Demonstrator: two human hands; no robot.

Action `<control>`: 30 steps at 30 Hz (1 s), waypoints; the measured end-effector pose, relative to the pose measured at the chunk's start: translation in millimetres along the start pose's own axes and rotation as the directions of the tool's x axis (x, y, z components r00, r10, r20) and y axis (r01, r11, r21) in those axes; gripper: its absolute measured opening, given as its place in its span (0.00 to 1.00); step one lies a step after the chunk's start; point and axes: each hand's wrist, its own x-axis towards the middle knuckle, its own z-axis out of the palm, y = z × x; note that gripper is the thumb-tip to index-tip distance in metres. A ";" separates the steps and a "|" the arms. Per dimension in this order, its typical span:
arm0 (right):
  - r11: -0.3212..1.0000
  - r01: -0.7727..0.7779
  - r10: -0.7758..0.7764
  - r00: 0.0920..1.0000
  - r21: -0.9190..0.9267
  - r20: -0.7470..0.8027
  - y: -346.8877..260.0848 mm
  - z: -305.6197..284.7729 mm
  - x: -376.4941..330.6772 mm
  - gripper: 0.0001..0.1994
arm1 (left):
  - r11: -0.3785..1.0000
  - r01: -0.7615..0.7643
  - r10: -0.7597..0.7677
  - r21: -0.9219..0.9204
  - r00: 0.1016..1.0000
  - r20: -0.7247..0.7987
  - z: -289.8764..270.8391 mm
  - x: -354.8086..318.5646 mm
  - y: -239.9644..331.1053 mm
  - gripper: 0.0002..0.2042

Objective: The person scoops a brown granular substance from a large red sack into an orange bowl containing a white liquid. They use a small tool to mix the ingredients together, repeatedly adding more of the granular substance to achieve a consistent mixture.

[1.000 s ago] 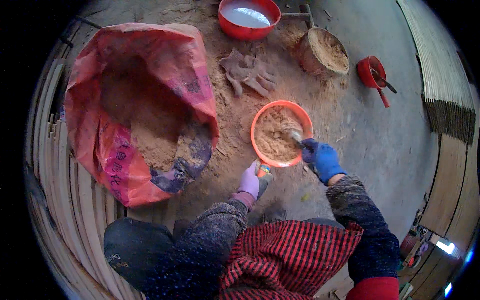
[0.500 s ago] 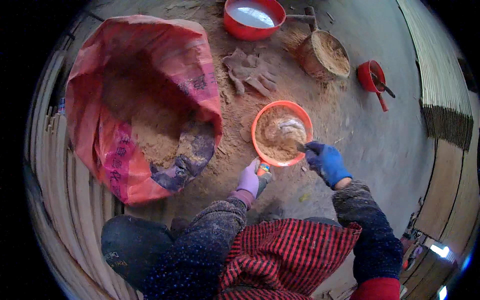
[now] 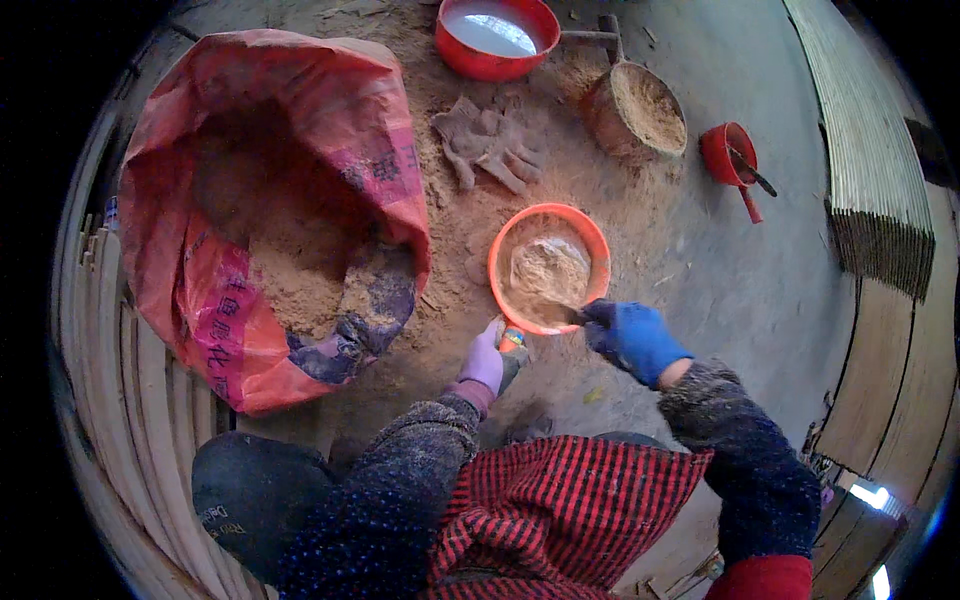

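An orange-red dipper with a short handle holds brown sawdust-like powder with a pale wet patch in its middle. My left hand, in a purple and grey glove, is closed round the dipper's handle. In a blue glove, my right hand grips a stirring tool at the dipper's near right rim. Its dark blade dips into the mix; the glove hides its handle, so I cannot make out its exact kind.
A large red sack of brown powder stands open at left. Beyond lie worn gloves, a red basin of whitish liquid, a powder-filled scoop and a small red dipper. Stacked boards line the right, wooden strips the left.
My right hand has drawn the tool slightly nearer and left through the mix. The pale patch has turned browner and spread. The whole view has shifted a little.
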 end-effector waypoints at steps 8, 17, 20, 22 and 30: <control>0.919 -0.034 -0.118 0.927 -0.392 -0.357 24.0 16.2 31.3 0.11 | 0.985 -0.015 0.010 0.169 0.999 0.030 6.9 -0.2 3.3 0.26; 0.916 0.067 -0.177 0.952 -0.394 -0.250 33.8 -9.0 13.9 0.16 | 0.982 0.025 -0.025 0.186 1.000 0.001 -5.7 -3.4 3.2 0.22; 0.931 -0.026 -0.097 0.944 -0.363 -0.317 58.9 17.7 27.2 0.15 | 0.984 -0.063 0.062 0.167 0.998 0.012 12.4 9.4 -17.3 0.22; 0.940 -0.009 -0.043 0.989 -0.341 -0.145 14.9 45.9 31.7 0.14 | 0.998 0.030 -0.029 0.062 0.999 -0.017 -5.3 14.9 -32.4 0.23; 0.630 0.204 -0.563 0.785 -0.749 -0.259 6.0 -48.8 68.6 0.05 | 0.999 0.034 -0.035 0.021 0.998 0.052 7.5 3.5 1.3 0.24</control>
